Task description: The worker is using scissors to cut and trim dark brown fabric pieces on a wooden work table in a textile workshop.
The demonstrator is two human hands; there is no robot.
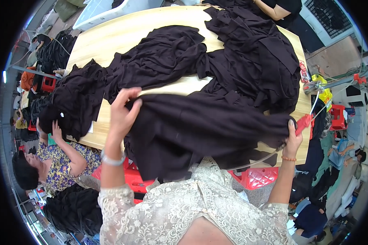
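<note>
A dark garment piece [200, 126], nearly black and slightly blurred, is stretched sideways in front of me above the table's near edge. My left hand [122, 112] is closed on its left upper corner, thumb and fingers pinching the fabric. At the other end, my right hand [292, 139] grips the cloth with the thumb on top. Right beside that hand is a red-handled tool [303, 123] with a thin pale hose; I cannot tell whether the hand also holds it. The cloth's lower edge hangs loose toward my lap.
Heaps of the same dark cloth [159, 53] cover much of the wooden table [110, 38], with a larger pile [261, 61] at the right. A co-worker [53, 159] handles cloth at the left; another person's arm [274, 10] shows at the far side. Red stools [259, 177] stand below.
</note>
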